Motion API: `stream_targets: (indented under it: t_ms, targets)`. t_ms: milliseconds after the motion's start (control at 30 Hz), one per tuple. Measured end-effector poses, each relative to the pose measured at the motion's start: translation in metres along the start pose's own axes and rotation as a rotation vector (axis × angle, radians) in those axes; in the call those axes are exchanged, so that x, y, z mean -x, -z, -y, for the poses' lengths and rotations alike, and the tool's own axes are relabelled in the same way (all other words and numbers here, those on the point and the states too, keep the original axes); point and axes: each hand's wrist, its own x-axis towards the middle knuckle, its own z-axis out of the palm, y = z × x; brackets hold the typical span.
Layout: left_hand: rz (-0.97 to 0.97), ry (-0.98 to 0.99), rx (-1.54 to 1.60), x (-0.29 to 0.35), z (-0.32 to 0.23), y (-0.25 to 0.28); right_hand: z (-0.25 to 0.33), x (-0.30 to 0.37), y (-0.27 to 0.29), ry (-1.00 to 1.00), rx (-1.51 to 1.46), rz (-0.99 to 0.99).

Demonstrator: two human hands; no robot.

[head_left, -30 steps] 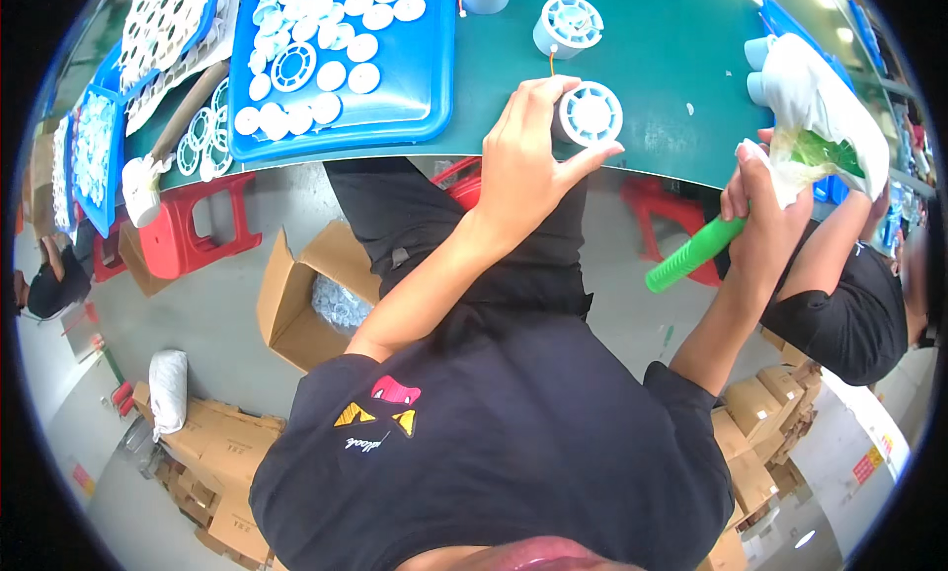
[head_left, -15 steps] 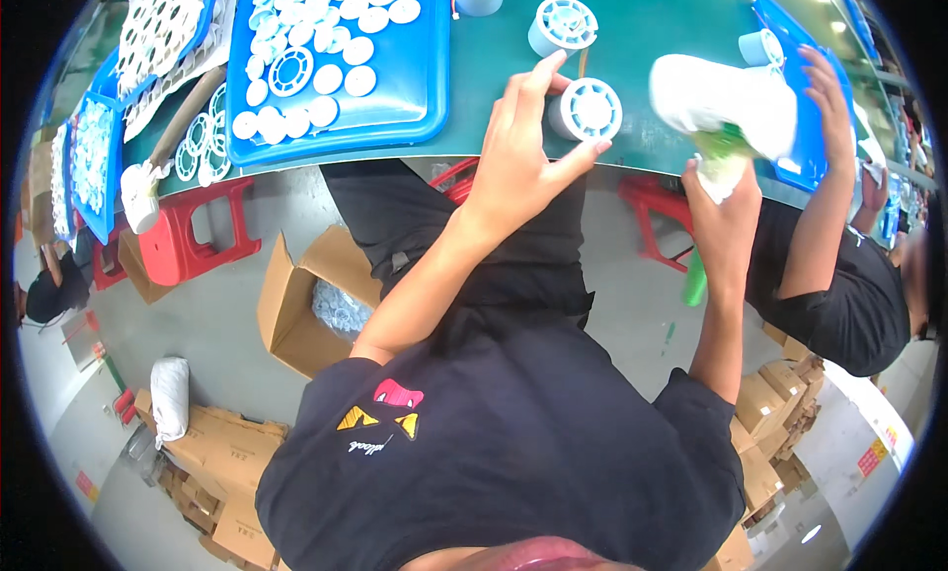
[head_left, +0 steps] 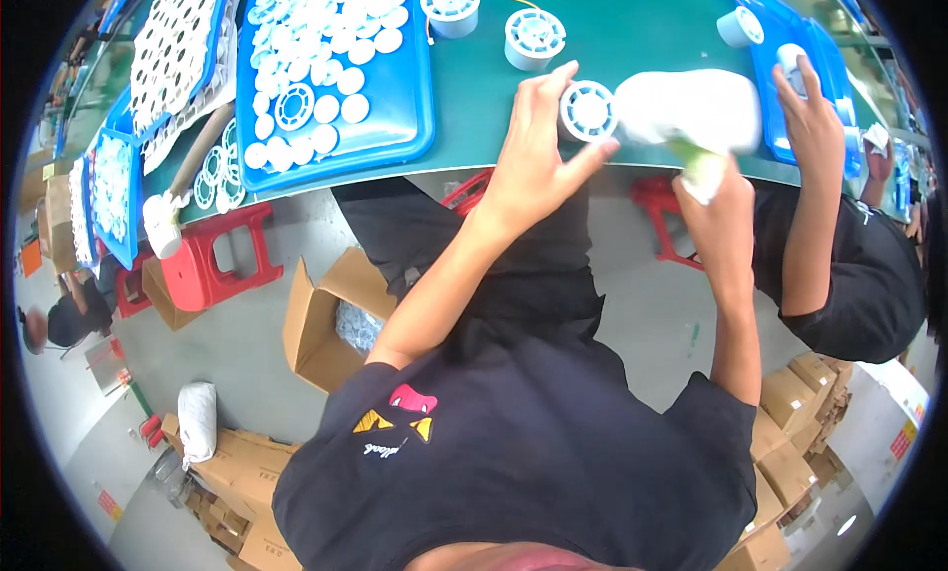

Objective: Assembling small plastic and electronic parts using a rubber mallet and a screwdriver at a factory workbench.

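1. Curved around a white spoked cylinder (head_left: 590, 111) with the left hand (head_left: 538, 166), with thumb and fingers parted to either side; impossible to tell how firmly pressed.
2. Closed in a fist around the handle of a white-headed mallet (head_left: 691, 107) with the right hand (head_left: 719, 201).
3. Blurred at the mallet's head, close by the cylinder's right side; perhaps touching, too unclear to say.
4. Placed near the front edge of the green table (head_left: 469, 107), in the case of the cylinder; with its spoked face toward the camera.
5. Standing farther back on the table: wired cylinders (head_left: 535, 40).
6. Laid out left of these: a blue tray (head_left: 417, 142) of white discs (head_left: 354, 108), then white rings (head_left: 219, 181) and a second mallet (head_left: 163, 226).
7. Raised at right over another blue tray (head_left: 773, 87): a co-worker's hand (head_left: 815, 127).
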Motion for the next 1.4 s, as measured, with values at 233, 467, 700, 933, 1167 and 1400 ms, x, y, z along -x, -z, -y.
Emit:
stream_targets:
  t_ms: [233, 467, 700, 933, 1167, 1400]
  targets:
    - [0.032, 0.009, -0.075, -0.005, -0.001, 0.001, 0.004, -0.011, 0.022, -0.072, -0.035, 0.085]
    - [0.164, 0.054, 0.097, -0.012, 0.003, 0.006, 0.008, -0.034, 0.034, -0.014, -0.012, 0.141]
    - [0.163, 0.131, 0.241, -0.014, 0.005, 0.013, 0.009, -0.078, 0.046, 0.108, 0.169, 0.203]
    - [0.174, 0.143, 0.164, -0.016, 0.001, 0.019, 0.026, -0.100, 0.051, 0.226, 0.286, 0.296]
    - [0.176, 0.167, 0.203, -0.013, 0.005, 0.016, 0.050, -0.092, 0.040, 0.276, 0.496, 0.274]
    - [-0.133, 0.223, 0.296, 0.022, 0.007, 0.048, 0.065, -0.019, 0.030, -0.008, -0.268, 0.675]
